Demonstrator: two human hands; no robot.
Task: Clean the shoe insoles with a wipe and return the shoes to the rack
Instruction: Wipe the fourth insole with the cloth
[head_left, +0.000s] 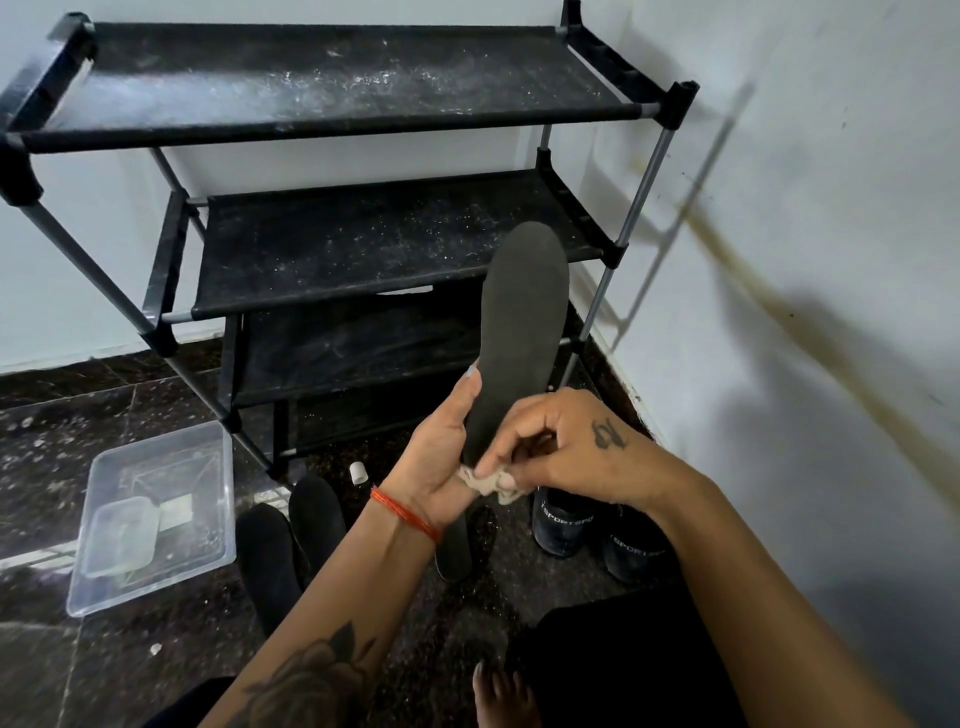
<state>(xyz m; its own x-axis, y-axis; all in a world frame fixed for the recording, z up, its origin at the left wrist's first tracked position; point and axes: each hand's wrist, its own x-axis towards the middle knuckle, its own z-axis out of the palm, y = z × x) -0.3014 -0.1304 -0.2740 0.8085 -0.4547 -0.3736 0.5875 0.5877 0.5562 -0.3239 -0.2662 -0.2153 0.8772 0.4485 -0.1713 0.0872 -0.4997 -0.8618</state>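
Down by our bare foot (501, 696) we're sat facing the rack (332, 104): left hand (441, 452) grips the dark insole (519, 332) by its heel, held up before the rack's lower shelves, while right-hand fingers (498, 452) pinch a crumpled wipe (493, 483) against that heel. Shoes (566, 525) sit on the floor below the rack.

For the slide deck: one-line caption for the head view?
Left hand holds insole upright; right hand pinches wipe at its heel.

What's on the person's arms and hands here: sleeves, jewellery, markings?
Both forearms are bare, no sleeves or gloves. The left hand has a thin orange-red thread bracelet at the wrist and a large dark floral tattoo on the forearm. The right hand has a small dark tattoo on its back.
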